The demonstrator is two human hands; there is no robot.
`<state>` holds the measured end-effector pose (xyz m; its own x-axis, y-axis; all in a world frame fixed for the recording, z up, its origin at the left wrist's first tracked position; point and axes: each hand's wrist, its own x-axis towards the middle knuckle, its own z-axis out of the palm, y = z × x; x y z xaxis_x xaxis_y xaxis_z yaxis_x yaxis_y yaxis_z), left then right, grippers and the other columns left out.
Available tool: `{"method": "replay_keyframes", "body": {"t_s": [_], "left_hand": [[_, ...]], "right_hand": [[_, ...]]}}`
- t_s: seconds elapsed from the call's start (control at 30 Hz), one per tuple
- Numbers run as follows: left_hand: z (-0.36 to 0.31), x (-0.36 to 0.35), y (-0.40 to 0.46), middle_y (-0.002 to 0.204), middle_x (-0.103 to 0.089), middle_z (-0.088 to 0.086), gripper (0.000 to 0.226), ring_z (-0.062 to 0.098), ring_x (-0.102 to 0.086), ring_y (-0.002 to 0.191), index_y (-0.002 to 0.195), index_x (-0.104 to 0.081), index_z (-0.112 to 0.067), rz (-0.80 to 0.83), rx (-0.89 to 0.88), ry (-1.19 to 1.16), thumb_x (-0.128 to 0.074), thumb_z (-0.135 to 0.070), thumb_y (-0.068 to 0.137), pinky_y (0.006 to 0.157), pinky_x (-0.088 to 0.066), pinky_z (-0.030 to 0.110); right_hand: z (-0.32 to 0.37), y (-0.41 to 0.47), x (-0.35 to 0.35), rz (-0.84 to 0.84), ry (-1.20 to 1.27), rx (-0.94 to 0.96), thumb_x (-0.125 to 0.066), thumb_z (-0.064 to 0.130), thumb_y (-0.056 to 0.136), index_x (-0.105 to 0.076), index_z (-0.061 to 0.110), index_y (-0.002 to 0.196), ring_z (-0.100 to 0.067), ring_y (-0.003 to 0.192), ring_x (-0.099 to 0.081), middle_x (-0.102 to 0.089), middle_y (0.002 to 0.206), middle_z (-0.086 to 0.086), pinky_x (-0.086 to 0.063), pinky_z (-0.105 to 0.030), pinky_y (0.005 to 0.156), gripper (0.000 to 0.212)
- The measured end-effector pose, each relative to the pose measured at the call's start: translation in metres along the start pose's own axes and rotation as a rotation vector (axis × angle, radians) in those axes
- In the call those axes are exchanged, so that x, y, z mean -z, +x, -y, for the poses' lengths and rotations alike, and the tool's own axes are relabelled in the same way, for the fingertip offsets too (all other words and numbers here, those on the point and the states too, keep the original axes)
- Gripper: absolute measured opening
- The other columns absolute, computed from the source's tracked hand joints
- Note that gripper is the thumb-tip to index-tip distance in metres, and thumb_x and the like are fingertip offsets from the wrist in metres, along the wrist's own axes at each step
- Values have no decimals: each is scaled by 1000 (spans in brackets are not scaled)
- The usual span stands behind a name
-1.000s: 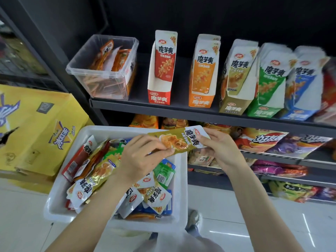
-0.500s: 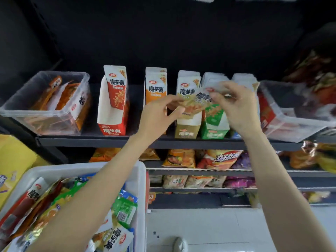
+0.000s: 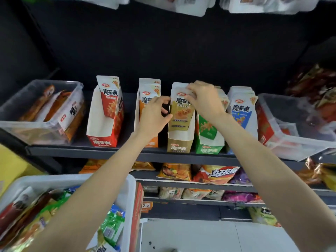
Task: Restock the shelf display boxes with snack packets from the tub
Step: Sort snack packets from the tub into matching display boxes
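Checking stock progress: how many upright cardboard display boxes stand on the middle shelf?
5, left to right: red box, orange box partly behind the left hand, olive box, green box, blue box. None seem hidden.

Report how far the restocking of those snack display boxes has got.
Done: the olive display box already holds packets, and the orange, green and blue boxes look stocked. In hand: the right hand pinches the top of an olive packet going into that box, while the left hand steadies its edge. Left: the red display box looks sparsely filled in front, and the white tub still holds many packets.
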<state>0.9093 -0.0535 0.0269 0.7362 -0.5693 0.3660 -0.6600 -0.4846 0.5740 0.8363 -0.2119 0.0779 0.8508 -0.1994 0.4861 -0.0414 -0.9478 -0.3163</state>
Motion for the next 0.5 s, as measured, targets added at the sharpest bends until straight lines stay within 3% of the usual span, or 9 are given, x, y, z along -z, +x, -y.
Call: {"method": "replay_keyframes", "body": {"t_s": [0.17,0.27,0.33,0.4,0.5], "left_hand": [[-2,-2,1,118,-63,-3,49,-4,-57,74,132,-51,-17,56,50,-21,-66,-17,86,59,-34,-4],[-8,5,-4,116,-63,-4,46,-2,-58,75,133,-51,-19,44,67,-59,-64,-22,88,60,-39,-1],[-10,15,-16,107,-65,-10,38,-1,-59,77,128,-54,-23,-24,90,-77,-60,-30,91,67,-48,11],[-7,27,-36,91,-66,-16,27,1,-62,77,118,-61,-28,-131,112,-118,-56,-37,93,69,-54,27],[5,49,-80,75,-65,-14,21,5,-63,71,100,-65,-27,-293,60,-324,-50,-40,93,65,-52,24]], "right_hand": [[-4,1,-19,-92,-113,-82,-68,5,81,-65,7,103,-26,102,-50,-50,110,-12,-52,-35,72,23],[-2,-17,-19,-260,-91,-102,-69,7,81,-65,10,105,-25,103,-48,-53,111,-11,-38,-20,76,24],[9,-39,-16,-368,2,-106,-68,11,83,-66,10,104,-23,100,-51,-57,106,-10,-28,-10,78,21],[28,-65,-15,-405,102,-86,-62,16,87,-66,11,104,-19,92,-56,-62,98,-5,-34,-10,83,18],[69,-108,-19,-347,298,-100,-54,24,93,-66,14,103,-6,73,-57,-65,81,4,-47,-20,69,19]]}}
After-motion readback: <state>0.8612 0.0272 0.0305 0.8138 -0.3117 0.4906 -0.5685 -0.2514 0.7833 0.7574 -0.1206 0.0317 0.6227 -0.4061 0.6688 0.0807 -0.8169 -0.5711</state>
